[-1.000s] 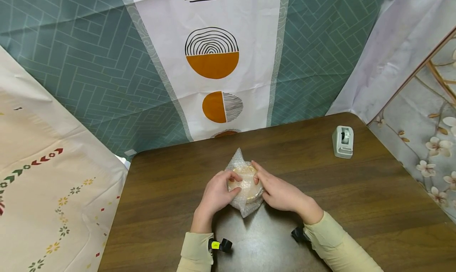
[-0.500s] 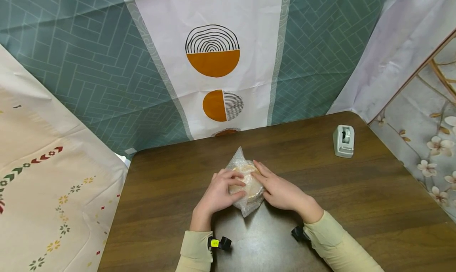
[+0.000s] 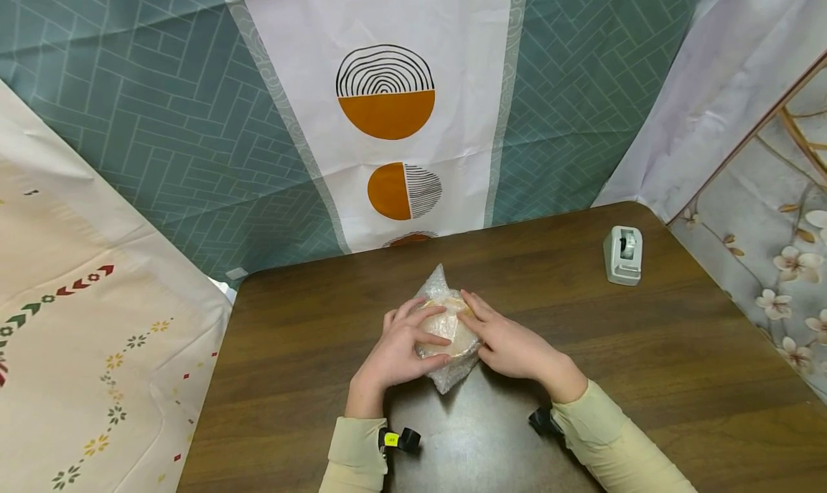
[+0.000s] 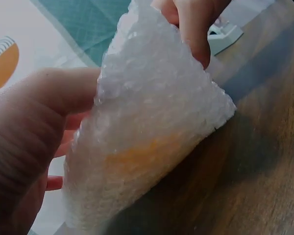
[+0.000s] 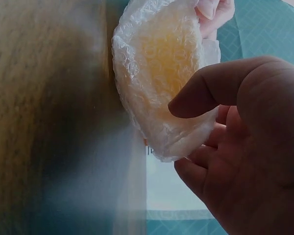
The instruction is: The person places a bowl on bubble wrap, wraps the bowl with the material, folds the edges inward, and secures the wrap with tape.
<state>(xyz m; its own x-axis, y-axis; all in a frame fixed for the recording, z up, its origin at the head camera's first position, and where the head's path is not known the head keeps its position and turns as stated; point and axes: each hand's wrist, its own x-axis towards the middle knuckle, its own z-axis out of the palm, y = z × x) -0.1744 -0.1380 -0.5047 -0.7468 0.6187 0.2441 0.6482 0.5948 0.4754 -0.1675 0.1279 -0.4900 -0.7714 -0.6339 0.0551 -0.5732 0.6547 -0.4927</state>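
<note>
A bubble-wrapped round bundle [image 3: 446, 325] sits at mid-table, pointed corners of wrap sticking out at its far and near ends. Something yellowish shows through the cloudy bubble wrap [image 5: 161, 58]; the layers blur what it is. My left hand [image 3: 400, 349] lies over the bundle's left side with fingers spread across the top. In the left wrist view, its thumb touches the bubble wrap [image 4: 142, 98]. From the right, my right hand [image 3: 510, 346] holds the bundle, fingers on top and thumb [image 5: 193, 95] pressed against the side.
A white tape dispenser [image 3: 623, 256] stands near the far right corner of the brown wooden table [image 3: 310, 321]. Patterned cloth hangs [image 3: 278, 213] behind the table's far edge, with more at both sides. Each wrist wears a small black camera [image 3: 408, 440].
My left fingers have uncurled and spread across the bundle's top. My right fingers have straightened to lie on the wrap. The bundle's far corner has shifted slightly right.
</note>
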